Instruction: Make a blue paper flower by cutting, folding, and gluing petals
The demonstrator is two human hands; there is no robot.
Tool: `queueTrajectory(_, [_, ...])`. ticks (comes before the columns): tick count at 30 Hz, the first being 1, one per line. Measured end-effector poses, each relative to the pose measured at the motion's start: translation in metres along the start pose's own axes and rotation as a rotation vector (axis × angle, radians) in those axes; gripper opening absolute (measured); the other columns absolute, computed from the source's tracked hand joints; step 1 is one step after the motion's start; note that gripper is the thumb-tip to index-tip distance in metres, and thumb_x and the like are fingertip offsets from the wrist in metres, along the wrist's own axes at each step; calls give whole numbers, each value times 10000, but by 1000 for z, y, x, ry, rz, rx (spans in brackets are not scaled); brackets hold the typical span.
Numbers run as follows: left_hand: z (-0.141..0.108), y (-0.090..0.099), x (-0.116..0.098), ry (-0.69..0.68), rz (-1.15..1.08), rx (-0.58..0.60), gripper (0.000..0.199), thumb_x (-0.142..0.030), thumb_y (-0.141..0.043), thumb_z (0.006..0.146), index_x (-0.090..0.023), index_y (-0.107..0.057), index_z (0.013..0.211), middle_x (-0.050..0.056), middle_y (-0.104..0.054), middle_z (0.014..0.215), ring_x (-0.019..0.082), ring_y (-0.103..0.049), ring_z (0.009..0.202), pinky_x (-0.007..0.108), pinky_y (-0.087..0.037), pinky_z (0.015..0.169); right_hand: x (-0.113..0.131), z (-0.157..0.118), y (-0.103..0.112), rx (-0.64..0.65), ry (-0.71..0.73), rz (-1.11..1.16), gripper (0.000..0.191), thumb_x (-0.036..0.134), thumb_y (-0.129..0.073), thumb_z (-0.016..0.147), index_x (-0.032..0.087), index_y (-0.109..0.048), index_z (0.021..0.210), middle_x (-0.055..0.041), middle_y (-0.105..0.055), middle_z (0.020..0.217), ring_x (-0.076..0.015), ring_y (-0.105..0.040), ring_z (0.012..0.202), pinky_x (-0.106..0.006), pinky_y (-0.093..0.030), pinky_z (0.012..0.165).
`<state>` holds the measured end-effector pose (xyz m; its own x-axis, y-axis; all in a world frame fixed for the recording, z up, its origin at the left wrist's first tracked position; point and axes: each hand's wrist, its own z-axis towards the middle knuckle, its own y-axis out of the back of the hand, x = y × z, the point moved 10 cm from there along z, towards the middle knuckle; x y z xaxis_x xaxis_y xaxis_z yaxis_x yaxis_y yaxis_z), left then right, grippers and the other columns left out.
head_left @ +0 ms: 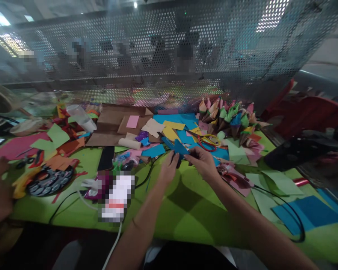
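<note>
I'm seeing the green table (191,225) spreading beneath both hands. Beyond them, a blue sheet (190,120) is lying near brown paper (109,122), which is stretching out to the left. Ahead and to the right, paper cones (233,118) are standing bunched together. My left hand (169,165) and right hand (201,160) are pinching the blue piece (180,147) between them, just above the table. Red-handled scissors (207,144) are lying just beyond my right hand; a purple packet (142,137) is sitting beyond my left.
</note>
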<state>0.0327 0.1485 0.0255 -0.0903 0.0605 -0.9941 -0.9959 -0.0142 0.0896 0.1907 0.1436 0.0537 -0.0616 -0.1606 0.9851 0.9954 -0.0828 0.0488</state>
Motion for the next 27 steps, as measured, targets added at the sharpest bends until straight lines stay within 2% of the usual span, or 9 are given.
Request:
queueTrajectory(2, [0, -2, -7, -71, 142, 24, 210, -392, -552, 910, -214, -658, 943, 114, -709, 1031, 244, -633, 979, 369, -477, 896, 4, 0, 0, -3, 32, -14, 404, 568, -783, 677, 200, -650, 774, 13, -594, 630, -140, -523, 552, -277, -421, 522])
queueTrajectory(4, [-1, -6, -13, -139, 290, 61, 245, -387, -491, 945, -209, -659, 940, 135, -715, 995, 261, -646, 924, 388, -474, 868, 6, 0, 2, -22, 47, -25, 404, 575, -764, 694, 200, -682, 821, 0, -618, 665, -147, -530, 568, -286, -438, 529])
queueTrajectory(7, [-3, -9, -19, -207, 457, 79, 269, -391, -471, 964, -207, -666, 993, 147, -726, 954, 273, -661, 857, 375, -472, 805, 5, 1, 3, -36, 36, -30, 416, 606, -753, 688, 204, -697, 775, -6, -616, 635, -152, -529, 540, -296, -445, 514])
queueTrajectory(10, [-5, -11, -20, -241, 558, 75, 273, -372, -466, 975, -211, -649, 1097, 140, -736, 955, 267, -673, 839, 345, -472, 773, 5, 1, 3, -32, 33, -41, 433, 634, -747, 684, 208, -695, 741, -9, -625, 632, -150, -527, 519, -299, -443, 502])
queueTrajectory(15, [-8, -19, -19, -250, 711, 131, 265, -336, -446, 989, -195, -630, 1118, 135, -731, 912, 257, -676, 814, 315, -472, 759, 9, -1, 4, -27, 43, -96, 388, 592, -731, 717, 209, -667, 721, 20, -545, 574, -130, -464, 500, -274, -377, 470])
queueTrajectory(18, [-10, -22, -21, -250, 695, 153, 273, -345, -472, 978, -192, -630, 1140, 125, -728, 882, 255, -672, 795, 306, -464, 740, 9, 1, 5, -31, 17, -67, 399, 606, -728, 699, 215, -650, 685, 24, -535, 566, -125, -453, 487, -267, -383, 453])
queueTrajectory(23, [-9, -16, -25, -220, 421, 124, 248, -406, -472, 977, -241, -649, 1032, 80, -728, 891, 242, -674, 846, 307, -471, 760, 8, 4, 8, -42, -23, -22, 410, 613, -770, 642, 218, -677, 706, 32, -540, 558, -124, -470, 487, -258, -409, 447])
queueTrajectory(27, [-9, -14, -26, -212, 401, 122, 221, -388, -467, 976, -244, -632, 1006, 63, -720, 897, 230, -663, 846, 301, -463, 749, 5, 4, 10, -66, -37, 3, 447, 645, -767, 627, 217, -658, 698, 40, -509, 530, -118, -443, 465, -260, -386, 444])
